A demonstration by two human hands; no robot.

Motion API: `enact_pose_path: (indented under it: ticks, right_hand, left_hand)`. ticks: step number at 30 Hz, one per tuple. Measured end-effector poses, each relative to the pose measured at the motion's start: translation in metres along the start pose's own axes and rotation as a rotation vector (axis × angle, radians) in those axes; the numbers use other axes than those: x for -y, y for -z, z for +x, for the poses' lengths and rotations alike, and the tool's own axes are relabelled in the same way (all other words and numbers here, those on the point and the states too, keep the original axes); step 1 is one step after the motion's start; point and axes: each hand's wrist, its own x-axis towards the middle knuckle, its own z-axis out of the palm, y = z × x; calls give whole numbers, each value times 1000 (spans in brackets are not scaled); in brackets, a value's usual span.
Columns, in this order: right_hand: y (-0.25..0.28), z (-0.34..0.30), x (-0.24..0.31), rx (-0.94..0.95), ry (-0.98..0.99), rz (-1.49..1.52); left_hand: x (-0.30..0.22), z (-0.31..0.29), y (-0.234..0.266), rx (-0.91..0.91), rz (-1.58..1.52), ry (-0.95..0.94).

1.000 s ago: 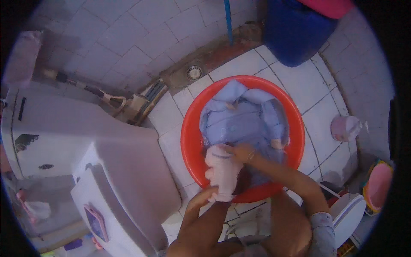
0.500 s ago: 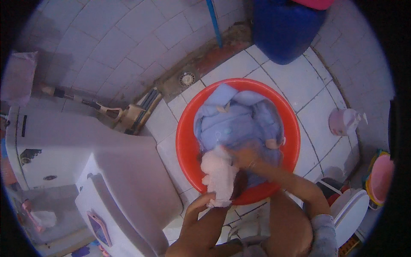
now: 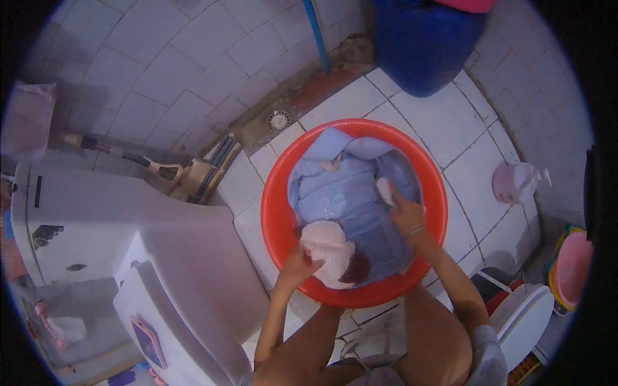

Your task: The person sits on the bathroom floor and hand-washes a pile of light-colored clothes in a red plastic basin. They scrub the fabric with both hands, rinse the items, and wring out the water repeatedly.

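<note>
A red plastic basin (image 3: 273,225) stands on the floor in front of my knees. Soaked light-blue clothing (image 3: 347,193) fills most of it. At its near left lies a pale pink fluffy cloth (image 3: 327,248) with a dark brownish-red patch on its lower right. My left hand (image 3: 297,267) grips the left edge of this cloth, thumb on top. On the right side my right hand (image 3: 407,215) is closed on a small white oval thing (image 3: 385,191), held over the blue clothing; I cannot tell whether it is a soap bar or a brush.
A white washing machine (image 3: 187,251) with a phone (image 3: 149,342) on it stands left. A flat mop (image 3: 206,170) leans behind it. A blue barrel (image 3: 430,48) stands at the back, a pump bottle (image 3: 515,183) on the right, a white stool (image 3: 526,318) and stacked basins (image 3: 571,267) nearer.
My right hand has moved from the pink cloth to the right, carrying the white oval thing. The pink cloth has been lowered into the basin, and my left hand has moved forward with it.
</note>
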Motion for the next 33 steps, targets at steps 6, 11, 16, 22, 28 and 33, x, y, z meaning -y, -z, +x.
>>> enact_pose_path:
  ticks: [6, 11, 16, 22, 28, 33]
  right_hand:
    - [-14, 9, -34, -104, -37, -153]
    - [-22, 12, -22, 8, -6, -273]
    - [-1, 25, -19, 179, -69, -101]
    - [-24, 28, -40, -11, -49, 40]
    - [4, 12, -17, 9, -38, 418]
    - [37, -47, 56, -2, 167, 468]
  left_hand:
    - [34, 30, -17, -500, -79, -60]
    - [40, 60, -32, 1, -548, 138]
    - [16, 51, -31, -121, -691, 241]
    - [33, 32, -38, -70, -1041, 162]
    - [24, 21, -30, -4, -1270, 232]
    - [-9, 14, -32, -60, -1249, 161]
